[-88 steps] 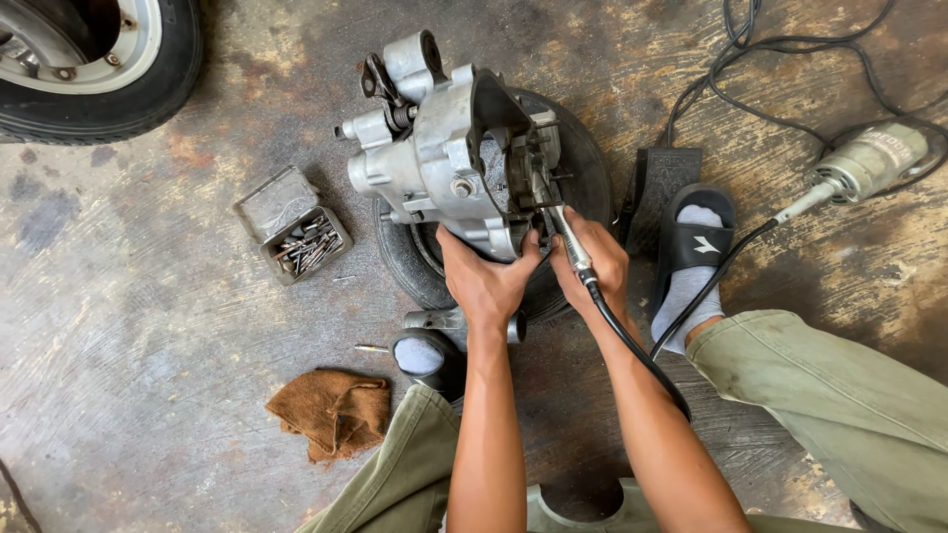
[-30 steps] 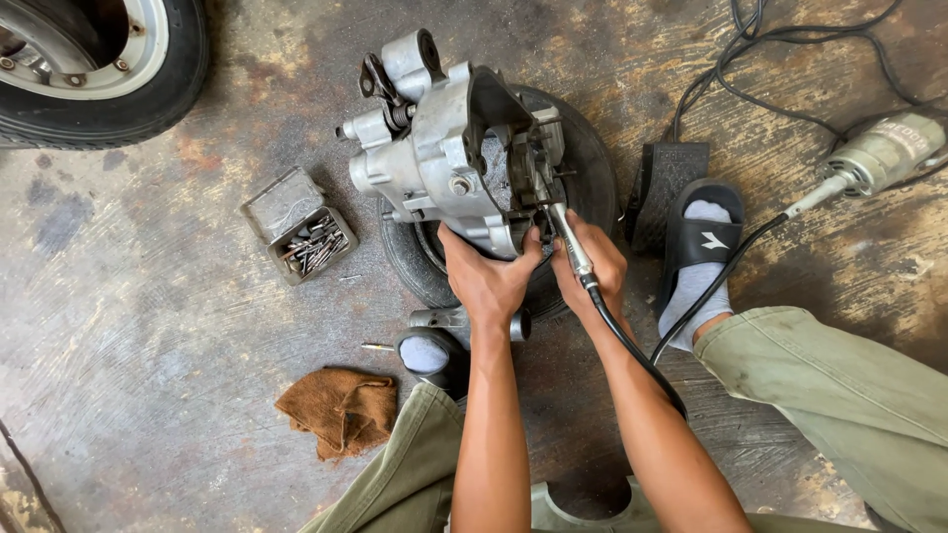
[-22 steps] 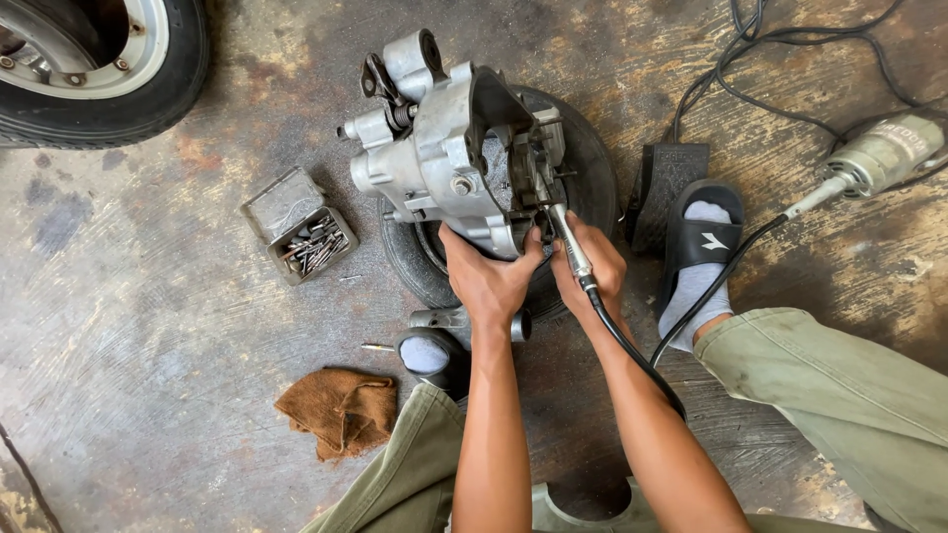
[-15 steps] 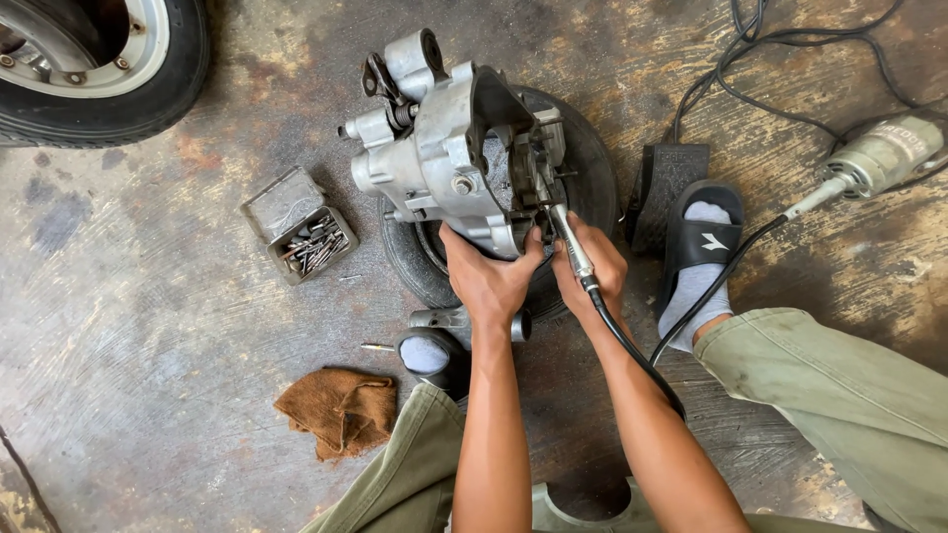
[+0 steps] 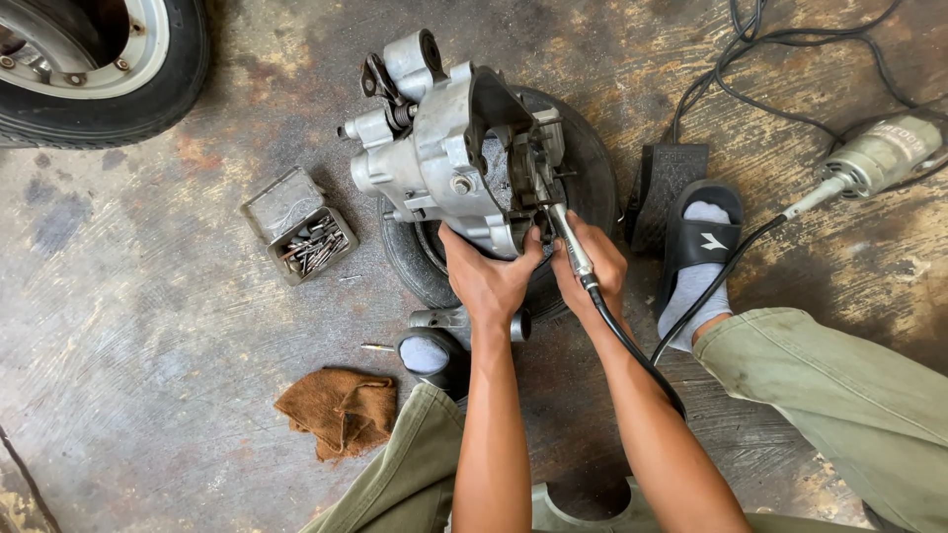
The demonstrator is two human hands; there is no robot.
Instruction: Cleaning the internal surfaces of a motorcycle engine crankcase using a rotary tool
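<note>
- The engine case [image 5: 444,148], a grey cast-metal block, stands on edge on a small tyre [image 5: 592,168] lying flat on the concrete floor [image 5: 148,296]; everything below is placed from that case.
- The left hand [image 5: 489,281] is at the case's near bottom edge, fingers spread and curled up around the rim, holding the case steady.
- The right hand [image 5: 592,271] sits just right of the left, closed around the grinder handpiece [image 5: 565,232], a slim metal tool whose tip points up into the case's open side.
- A black flexible shaft [image 5: 711,286] runs from the handpiece away to the right of the case, up to a grey motor [image 5: 884,153] lying on the floor, well apart.
- Right of the case, 1 foot in a grey sock and black sandal [image 5: 696,247] rests beside a black foot pedal [image 5: 667,188].
- Left of the case, a small open metal box [image 5: 301,237] holds a heap of bits.
- Near side of the case, just below the tyre, lies a short metal cylinder [image 5: 454,318], with the other foot's sandal [image 5: 430,355] touching or nearly touching it.
- Further near-left, a crumpled brown rag [image 5: 341,410].
- Far left of the case, a large car wheel [image 5: 99,59] at the frame's corner.
</note>
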